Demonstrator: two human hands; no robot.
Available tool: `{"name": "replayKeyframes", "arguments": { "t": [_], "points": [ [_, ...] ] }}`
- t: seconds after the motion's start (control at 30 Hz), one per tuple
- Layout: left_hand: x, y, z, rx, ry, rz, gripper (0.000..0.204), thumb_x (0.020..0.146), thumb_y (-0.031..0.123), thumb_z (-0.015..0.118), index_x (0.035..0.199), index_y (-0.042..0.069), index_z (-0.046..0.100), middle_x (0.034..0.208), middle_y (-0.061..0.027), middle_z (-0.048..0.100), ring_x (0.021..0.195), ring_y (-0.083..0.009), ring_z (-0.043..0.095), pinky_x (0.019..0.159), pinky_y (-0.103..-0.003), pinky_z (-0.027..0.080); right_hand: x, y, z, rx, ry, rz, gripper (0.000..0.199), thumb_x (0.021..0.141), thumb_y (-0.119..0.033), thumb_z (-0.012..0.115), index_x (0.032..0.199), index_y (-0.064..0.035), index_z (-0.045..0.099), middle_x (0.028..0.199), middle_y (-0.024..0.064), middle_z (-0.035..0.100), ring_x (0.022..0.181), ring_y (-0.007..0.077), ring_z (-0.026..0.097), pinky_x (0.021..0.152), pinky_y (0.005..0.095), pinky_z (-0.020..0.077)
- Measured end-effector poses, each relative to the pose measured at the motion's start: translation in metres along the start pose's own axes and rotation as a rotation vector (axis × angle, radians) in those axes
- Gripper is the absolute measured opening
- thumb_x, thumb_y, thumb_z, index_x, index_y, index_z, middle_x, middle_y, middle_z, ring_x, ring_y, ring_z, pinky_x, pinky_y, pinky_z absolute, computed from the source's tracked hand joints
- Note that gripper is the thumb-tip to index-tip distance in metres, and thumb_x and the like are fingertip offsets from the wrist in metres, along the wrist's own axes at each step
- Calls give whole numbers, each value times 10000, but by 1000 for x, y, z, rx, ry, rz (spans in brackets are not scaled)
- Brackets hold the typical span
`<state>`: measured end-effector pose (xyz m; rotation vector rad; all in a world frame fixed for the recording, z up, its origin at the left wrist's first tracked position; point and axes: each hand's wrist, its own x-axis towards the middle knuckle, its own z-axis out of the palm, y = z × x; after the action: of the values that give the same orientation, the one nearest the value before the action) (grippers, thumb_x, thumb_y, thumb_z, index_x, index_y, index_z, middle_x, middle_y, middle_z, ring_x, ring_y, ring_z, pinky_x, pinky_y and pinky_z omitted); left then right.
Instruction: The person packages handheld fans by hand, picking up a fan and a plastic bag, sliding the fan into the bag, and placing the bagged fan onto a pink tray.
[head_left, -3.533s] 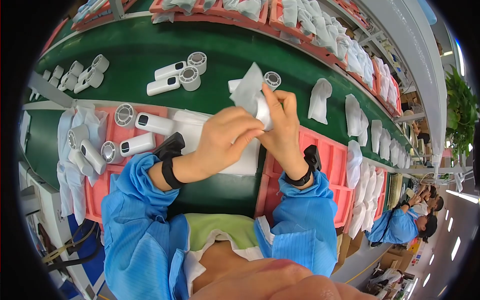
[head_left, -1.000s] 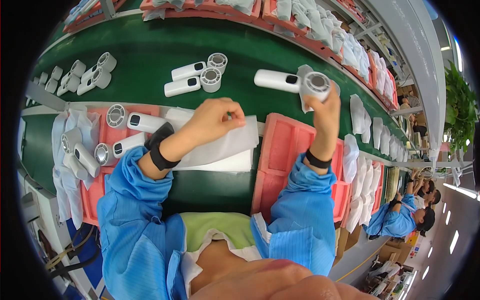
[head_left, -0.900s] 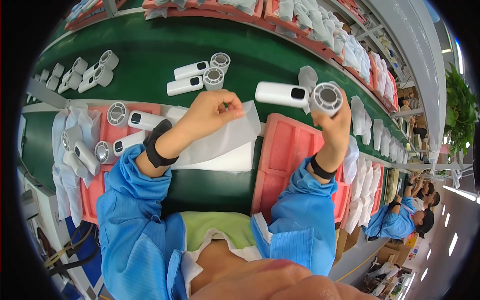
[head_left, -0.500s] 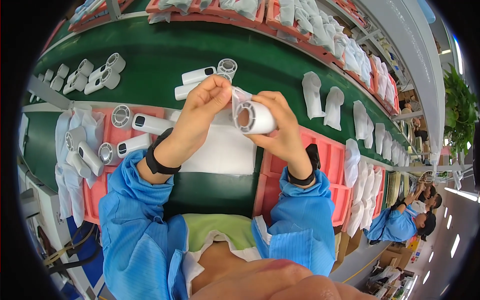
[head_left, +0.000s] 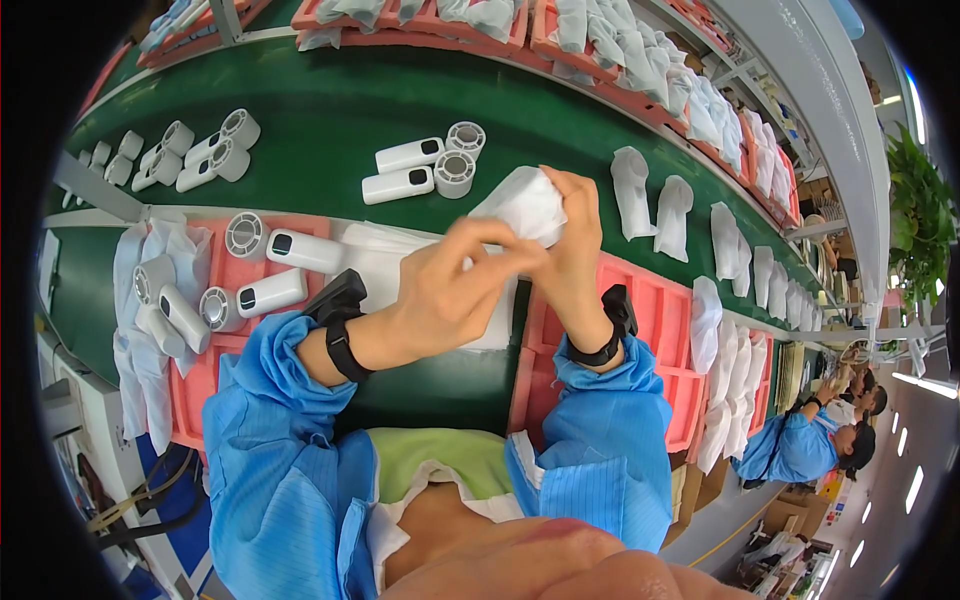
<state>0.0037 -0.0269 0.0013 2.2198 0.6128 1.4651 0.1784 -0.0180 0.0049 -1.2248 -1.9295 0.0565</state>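
Note:
My right hand [head_left: 570, 235] grips a white handheld device in a thin white bag [head_left: 528, 205], above the far side of the work mat. The bag covers the device, hiding its round, ring-ended head. In front of it, my left hand [head_left: 455, 285] has its fingers bent, with thumb and forefinger drawn together close to my right thumb. Whatever those fingertips hold, if anything, is hidden. Beneath my hands lies a stack of flat white bags [head_left: 400, 250]. Just beyond on the green belt are two unbagged white devices [head_left: 408, 184] with dark display windows.
A pink tray [head_left: 225, 262] on the left carries more bare devices [head_left: 272, 292]. On the right is a compartmented pink tray [head_left: 655, 330]. Bagged devices [head_left: 632, 195] line the green belt [head_left: 320, 100]. A metal post [head_left: 105, 185] rises at left; other people [head_left: 800, 445] work at far right.
The bag now encloses the device, whose ring end showed before. My left hand has dropped from the bag's mouth toward me and right. Belt items have shifted slightly right in view.

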Motion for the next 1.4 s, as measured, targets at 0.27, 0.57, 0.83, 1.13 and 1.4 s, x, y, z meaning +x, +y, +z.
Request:
{"name": "replayKeyframes", "arguments": {
  "t": [0.27,0.57,0.83,1.13,1.4],
  "points": [
    [13,-25,-22,-49,10,-193,548,673,42,760,1194,93,597,1219,-107,530,957,-256,604,782,-352,513,-9,-25,7,745,-114,210,697,759,-86,760,1342,24,394,1217,114,475,1064,226,554,888,349,486],
    [23,-17,-49,-323,184,-270,355,685,138,821,1003,89,672,1278,-108,487,1108,-274,527,956,-388,415,-7,-6,4,325,-331,108,533,756,-64,708,1243,6,502,1086,144,625,972,281,639,863,377,502],
    [7,-9,-31,14,211,-92,261,691,179,825,883,88,675,1209,-104,528,1116,-284,511,903,-382,397,-12,-20,13,-24,-159,98,414,760,-78,710,1101,21,497,901,214,637,781,404,633,658,429,509],
    [11,-61,-40,-98,318,-403,196,718,187,805,819,97,663,1155,-114,567,1016,-289,570,853,-341,444,-2,1,-22,585,-412,564,458,814,-92,708,1213,2,505,904,89,660,738,164,653,664,309,526],
    [-38,-32,24,-5,-365,-370,301,716,233,807,864,64,607,970,-109,565,845,-298,622,684,-395,494,-38,146,25,-717,-40,404,479,809,-103,687,1220,33,483,1147,230,597,995,385,615,808,423,525]
  ]
}}
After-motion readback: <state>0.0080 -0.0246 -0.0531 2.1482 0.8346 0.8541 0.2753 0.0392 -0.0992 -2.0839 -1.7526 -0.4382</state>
